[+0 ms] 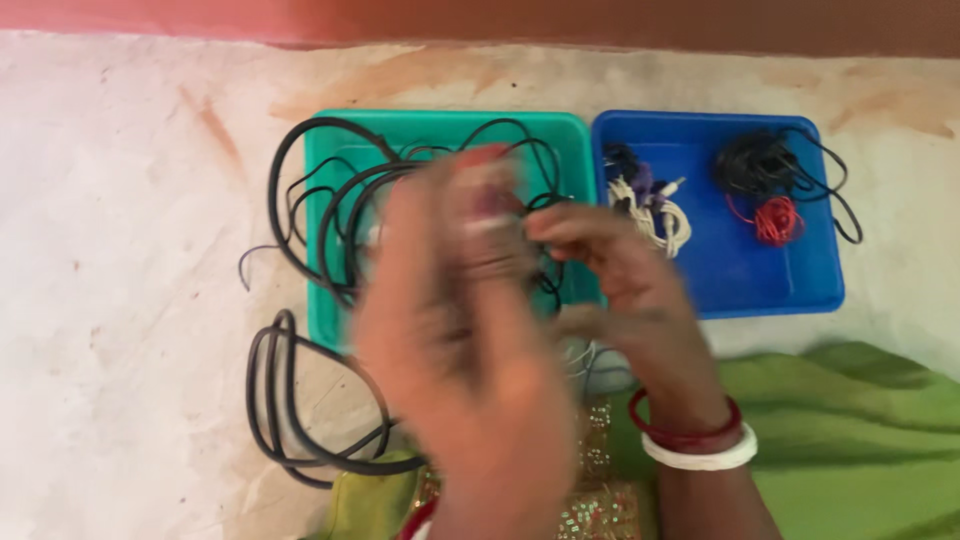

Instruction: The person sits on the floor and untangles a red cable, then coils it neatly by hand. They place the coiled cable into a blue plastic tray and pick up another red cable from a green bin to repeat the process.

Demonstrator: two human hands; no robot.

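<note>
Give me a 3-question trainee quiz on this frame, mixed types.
1. True or false: the shallow blue plastic tray sits right of the shallow green plastic tray.
2. Which tray holds the small coiled red wire? A) green B) blue
3. Fill in: the loops of long black cable spill from the green tray onto the pale ____.

Key: 1 true; 2 B; 3 floor. Both hands, left and right, are motion-blurred in front of the green tray; grip unclear.

Left tray [330, 170]: we see teal-green.
Right tray [745, 270]: blue.
Cables [300, 400]: black.
Small coil [777, 220]: red.
Bangles [700, 445]: red, white.
Cloth [860, 440]: green.
</note>
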